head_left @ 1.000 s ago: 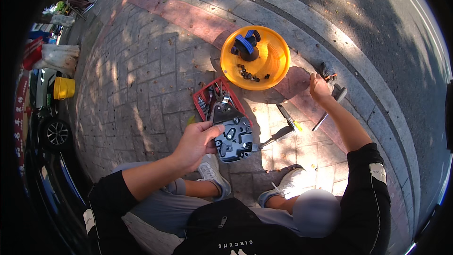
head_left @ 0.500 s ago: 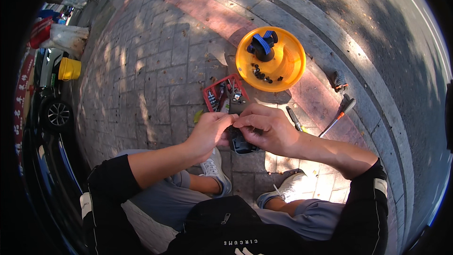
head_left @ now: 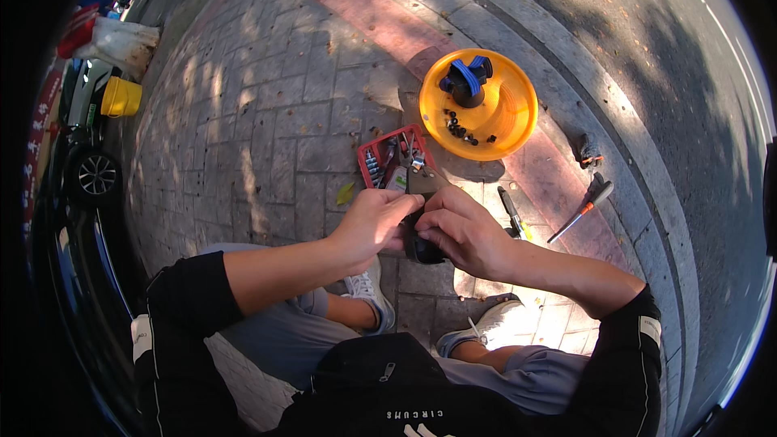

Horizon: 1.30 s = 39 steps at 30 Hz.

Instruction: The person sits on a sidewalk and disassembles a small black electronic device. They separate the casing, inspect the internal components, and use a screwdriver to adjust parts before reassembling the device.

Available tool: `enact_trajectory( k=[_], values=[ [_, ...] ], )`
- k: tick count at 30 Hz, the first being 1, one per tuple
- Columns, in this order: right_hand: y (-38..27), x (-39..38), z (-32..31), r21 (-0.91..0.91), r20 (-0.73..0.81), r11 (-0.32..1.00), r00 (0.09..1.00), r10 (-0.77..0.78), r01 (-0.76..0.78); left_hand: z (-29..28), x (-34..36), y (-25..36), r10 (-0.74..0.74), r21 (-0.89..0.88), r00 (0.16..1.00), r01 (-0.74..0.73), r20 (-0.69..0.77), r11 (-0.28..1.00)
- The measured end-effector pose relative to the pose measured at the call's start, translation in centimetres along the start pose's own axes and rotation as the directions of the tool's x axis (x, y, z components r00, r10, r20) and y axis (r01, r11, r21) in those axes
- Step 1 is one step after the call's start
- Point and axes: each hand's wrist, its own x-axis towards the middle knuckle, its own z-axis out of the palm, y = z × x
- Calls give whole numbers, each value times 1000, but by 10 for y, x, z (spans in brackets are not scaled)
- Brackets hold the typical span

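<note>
At seven o'clock from the orange dish (head_left: 518, 109), my left hand (head_left: 374, 225) grips a black housing (head_left: 424, 252), my right hand (head_left: 468, 236) pinching at it; work looks unfinished, black fittings (head_left: 458, 129) lying loose.

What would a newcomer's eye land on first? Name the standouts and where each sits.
The round orange tray on the paving, right of centre, likely comes first, holding a blue-and-black gadget and small black pieces. Next, nearer the person, the left hand and right hand meet on a dark part. At far left, a yellow bucket stands out near a black car.
</note>
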Motion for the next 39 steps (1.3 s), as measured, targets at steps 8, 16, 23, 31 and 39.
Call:
enact_trajectory(
  k=[8, 16, 23, 31, 39],
  values=[
    [0, -4, 10, -59, 6, 997, 999, -46, 47, -4, 1, -9, -1, 58, 1000, 2, -11, 998],
    [-7, -8, 10, -226, 52, 974, 998, -22, 33, 0, 0, -15, 9, 98, 998, -3, -60, 995],
    [-10, -13, 17, -316, 77, 949, 997, 29, -3, 5, 0, -17, 21, 156, 996, -7, -90, 988],
    [-12, -15, 15, -425, 187, 905, 981, 53, 32, 4, 3, -20, 20, 156, 996, -7, -81, 988],
    [-10, -20, 23, -420, 321, 896, 900, 293, -142, 4, 1, -24, 62, 230, 994, -41, -85, 972]
  ],
)
